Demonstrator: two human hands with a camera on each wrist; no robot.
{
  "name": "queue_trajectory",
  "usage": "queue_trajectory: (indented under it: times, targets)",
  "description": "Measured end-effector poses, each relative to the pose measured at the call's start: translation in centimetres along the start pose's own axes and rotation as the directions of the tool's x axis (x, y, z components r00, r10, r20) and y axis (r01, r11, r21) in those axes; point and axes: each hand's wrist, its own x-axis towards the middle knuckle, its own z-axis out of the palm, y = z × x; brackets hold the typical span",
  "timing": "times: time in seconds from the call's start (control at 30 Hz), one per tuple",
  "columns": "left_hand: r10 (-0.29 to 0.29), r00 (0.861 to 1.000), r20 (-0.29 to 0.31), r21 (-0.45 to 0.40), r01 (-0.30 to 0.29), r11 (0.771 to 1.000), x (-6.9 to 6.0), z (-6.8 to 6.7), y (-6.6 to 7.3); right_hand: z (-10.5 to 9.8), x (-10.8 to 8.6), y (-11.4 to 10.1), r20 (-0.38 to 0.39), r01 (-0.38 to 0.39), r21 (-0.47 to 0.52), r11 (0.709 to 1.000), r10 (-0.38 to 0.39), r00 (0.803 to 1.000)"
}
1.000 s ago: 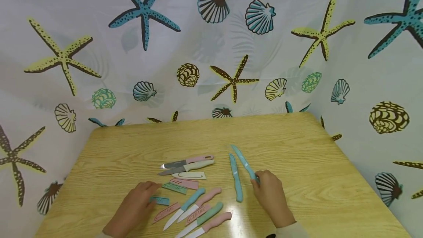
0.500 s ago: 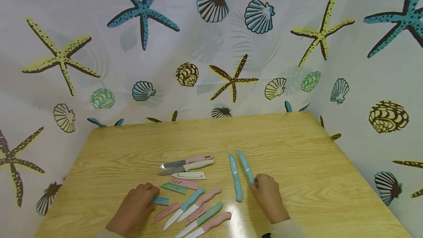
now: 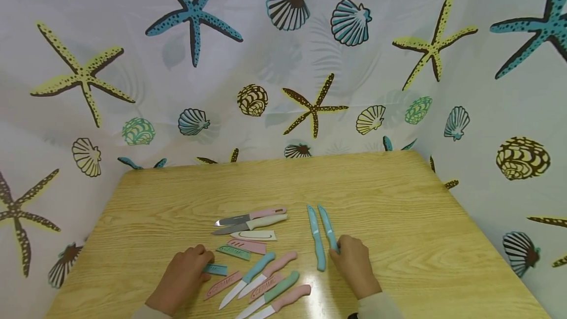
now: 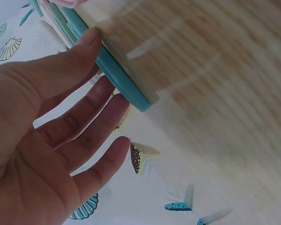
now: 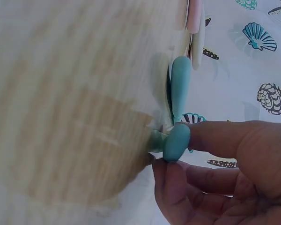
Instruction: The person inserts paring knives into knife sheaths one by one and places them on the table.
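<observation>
My right hand (image 3: 353, 264) pinches the handle of a blue knife (image 3: 328, 226) between thumb and fingers, its blade part covered in the same blue. Close to its left lies a matching blue knife (image 3: 316, 238), almost parallel. In the right wrist view, the gripped handle's rounded end (image 5: 177, 142) faces the camera, and the other blue handle (image 5: 180, 86) lies beyond it. On the left side, my left hand (image 3: 183, 273) holds a short blue knife sheath (image 3: 216, 269) on the table. Its thumb presses the blue sheath (image 4: 122, 79) from one side, with fingers on the other.
Left of centre on the wooden table (image 3: 398, 201) are bare-bladed knives with pink, blue and green handles, including a blue-handled knife (image 3: 252, 274). Behind them lie a green sheath (image 3: 233, 252), a cream sheath (image 3: 254, 235) and a cream-handled knife (image 3: 266, 220). Patterned cloth (image 3: 261, 63) surrounds the table.
My right hand has drawn its blue knife toward me and turned it nearly parallel with the other blue knife. My left hand has moved slightly down onto the blue sheath.
</observation>
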Motion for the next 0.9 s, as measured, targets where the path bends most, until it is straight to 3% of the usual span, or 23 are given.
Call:
queue_trajectory:
  times: [0.33, 0.9]
  targets:
    - [-0.006, 1.0, 0.022, -0.05, 0.007, 0.999, 0.01, 0.23, -0.13, 0.25, 0.27, -0.15, 0.032, -0.027, 0.019, 0.999, 0.027, 0.999]
    - [-0.009, 1.0, -0.01, 0.009, 0.009, 1.0, 0.37, 0.21, 0.19, -0.65, 0.07, -0.51, 0.009, 0.014, -0.034, 0.999, -0.014, 1.0]
